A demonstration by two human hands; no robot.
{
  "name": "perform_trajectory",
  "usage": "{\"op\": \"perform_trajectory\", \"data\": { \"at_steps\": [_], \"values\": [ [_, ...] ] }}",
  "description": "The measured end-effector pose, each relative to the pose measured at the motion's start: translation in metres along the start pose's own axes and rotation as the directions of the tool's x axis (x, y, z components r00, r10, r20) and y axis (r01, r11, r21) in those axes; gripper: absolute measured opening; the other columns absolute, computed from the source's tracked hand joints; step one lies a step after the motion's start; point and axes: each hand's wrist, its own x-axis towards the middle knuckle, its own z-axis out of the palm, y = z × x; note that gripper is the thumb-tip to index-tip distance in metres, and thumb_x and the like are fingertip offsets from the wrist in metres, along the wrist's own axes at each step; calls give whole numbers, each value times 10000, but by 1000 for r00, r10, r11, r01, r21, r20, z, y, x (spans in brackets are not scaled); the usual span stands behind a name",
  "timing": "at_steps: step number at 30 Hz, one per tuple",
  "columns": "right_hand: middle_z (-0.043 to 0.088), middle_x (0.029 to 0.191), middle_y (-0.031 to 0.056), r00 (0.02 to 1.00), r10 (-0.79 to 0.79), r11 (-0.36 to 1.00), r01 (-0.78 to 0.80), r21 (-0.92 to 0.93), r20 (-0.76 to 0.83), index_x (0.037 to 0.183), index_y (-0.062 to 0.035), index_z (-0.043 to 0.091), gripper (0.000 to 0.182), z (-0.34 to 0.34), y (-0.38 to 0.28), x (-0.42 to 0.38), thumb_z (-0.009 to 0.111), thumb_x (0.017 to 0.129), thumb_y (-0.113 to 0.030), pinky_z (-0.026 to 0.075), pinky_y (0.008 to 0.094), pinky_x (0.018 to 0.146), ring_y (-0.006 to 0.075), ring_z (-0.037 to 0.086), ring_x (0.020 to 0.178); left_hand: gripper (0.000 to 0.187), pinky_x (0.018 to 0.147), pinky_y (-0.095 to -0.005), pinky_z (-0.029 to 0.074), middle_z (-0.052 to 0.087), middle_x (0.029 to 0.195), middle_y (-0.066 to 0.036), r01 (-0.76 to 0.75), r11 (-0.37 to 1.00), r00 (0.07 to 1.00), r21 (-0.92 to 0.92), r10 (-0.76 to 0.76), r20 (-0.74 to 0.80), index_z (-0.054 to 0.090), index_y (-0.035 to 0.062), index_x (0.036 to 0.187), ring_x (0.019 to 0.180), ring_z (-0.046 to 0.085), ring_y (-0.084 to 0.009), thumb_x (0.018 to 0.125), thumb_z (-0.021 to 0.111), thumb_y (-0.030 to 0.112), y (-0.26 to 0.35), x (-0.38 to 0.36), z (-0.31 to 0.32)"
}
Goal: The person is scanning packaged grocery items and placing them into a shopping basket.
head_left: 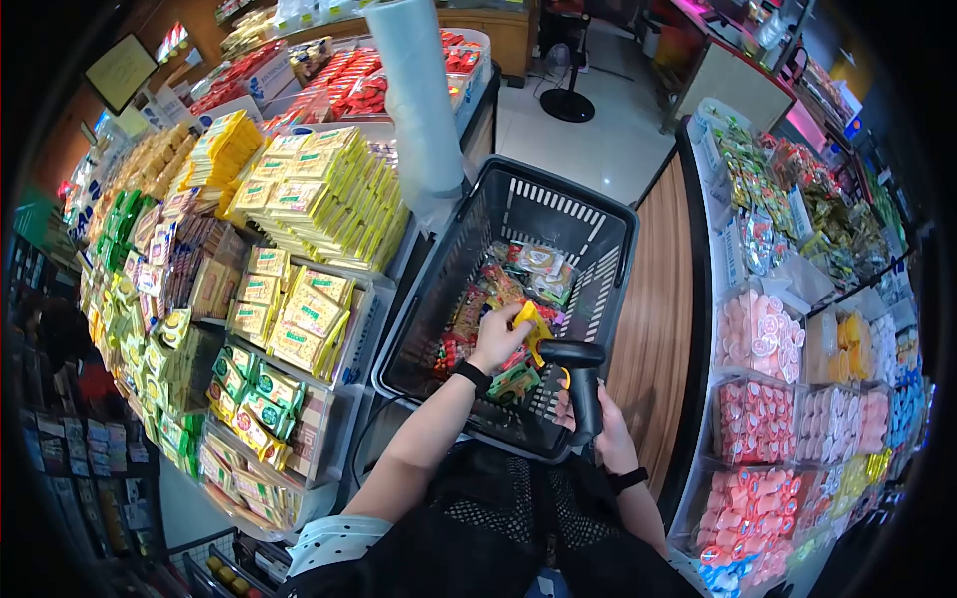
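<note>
A black plastic shopping basket [424,324] stands in front of me with several colourful snack packets [543,267] in it. My left hand [498,339] reaches in over the packets, its fingers closed on a yellow packet [532,321]. Near the basket's front right corner, my right hand [612,429] grips the handle of a black handheld barcode scanner [586,397]. The scanner's head points left, just beside the yellow packet. Part of the packet is hidden behind my left fingers and the scanner.
On the left, stacked yellow biscuit packs [319,184] and clear bins of biscuits [309,319] crowd the basket. A roll of clear plastic bags [414,95] rises behind its left corner. Bins of pink wrapped sweets [760,334] line the right, past a wood-grain counter [653,289].
</note>
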Motion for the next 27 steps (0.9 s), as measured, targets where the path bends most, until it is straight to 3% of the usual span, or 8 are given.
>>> {"op": "perform_trajectory", "data": {
  "at_steps": [8, 10, 12, 14, 16, 20, 23, 27],
  "values": [
    [507, 983, 148, 999, -40, 998, 40, -48, -8, 1182, 12, 348, 486, 1, 1, 2, 299, 892, -376, 423, 412, 822, 269, 529, 895, 204, 490, -319, 397, 524, 587, -146, -92, 995, 996, 35, 93, -4, 541, 25, 736, 525, 532, -275, 700, 600, 217, 13, 0, 1],
    [512, 990, 152, 998, -70, 996, 70, -61, -4, 1184, 8, 351, 488, 5, -1, 5, 284, 895, -379, 424, 410, 827, 270, 530, 902, 258, 474, -320, 386, 509, 544, -156, 19, 999, 999, 45, -18, -32, 558, 15, 728, 488, 527, -258, 750, 589, 271, 31, 2, -5],
    [527, 974, 144, 984, -110, 992, 101, -73, -138, 1201, 52, 325, 550, -2, 6, 1, 281, 892, -401, 436, 396, 803, 261, 539, 885, 281, 475, -299, 387, 523, 558, -165, 83, 995, 996, 53, -81, -41, 587, 17, 783, 485, 532, -243, 775, 572, 298, 37, 3, -10],
    [519, 978, 144, 978, -136, 989, 124, -81, -156, 1211, 59, 312, 573, -9, 11, 1, 290, 886, -412, 437, 399, 796, 257, 534, 874, 293, 477, -269, 389, 554, 563, -125, 93, 992, 981, -79, -105, -164, 598, 4, 841, 476, 529, -171, 791, 564, 291, 40, 7, -20],
    [514, 971, 139, 967, -168, 985, 158, -70, -190, 1211, 58, 312, 598, -3, 11, 0, 319, 872, -434, 448, 385, 779, 249, 530, 854, 295, 488, -207, 389, 595, 684, -11, 153, 895, 963, -419, -230, -140, 601, -16, 884, 542, 489, -44, 831, 538, 268, 55, 8, -44],
    [516, 957, 136, 966, -134, 990, 140, 9, -221, 1202, 35, 334, 611, 0, 7, 2, 367, 847, -461, 479, 368, 716, 240, 530, 835, 307, 478, -178, 426, 607, 807, -49, 210, 738, 915, -641, -380, -137, 547, 5, 1015, 527, 566, -89, 847, 516, 260, 100, -4, -132],
    [529, 982, 147, 976, -127, 989, 139, 54, -178, 1171, 16, 355, 591, -15, 8, 0, 374, 841, -474, 469, 387, 723, 242, 526, 838, 316, 486, -188, 450, 601, 856, -73, 97, 776, 871, -623, -369, -325, 527, -10, 1045, 578, 610, -140, 843, 524, 234, 87, -25, -189],
    [533, 962, 143, 987, -106, 983, 122, 135, -118, 1212, 23, 306, 658, -14, 5, 6, 392, 823, -500, 450, 379, 701, 240, 512, 792, 282, 505, -187, 459, 611, 860, -99, 83, 898, 687, -432, -365, -628, 554, -14, 995, 620, 623, -161, 833, 539, 217, 84, -64, -256]
  ]
}}
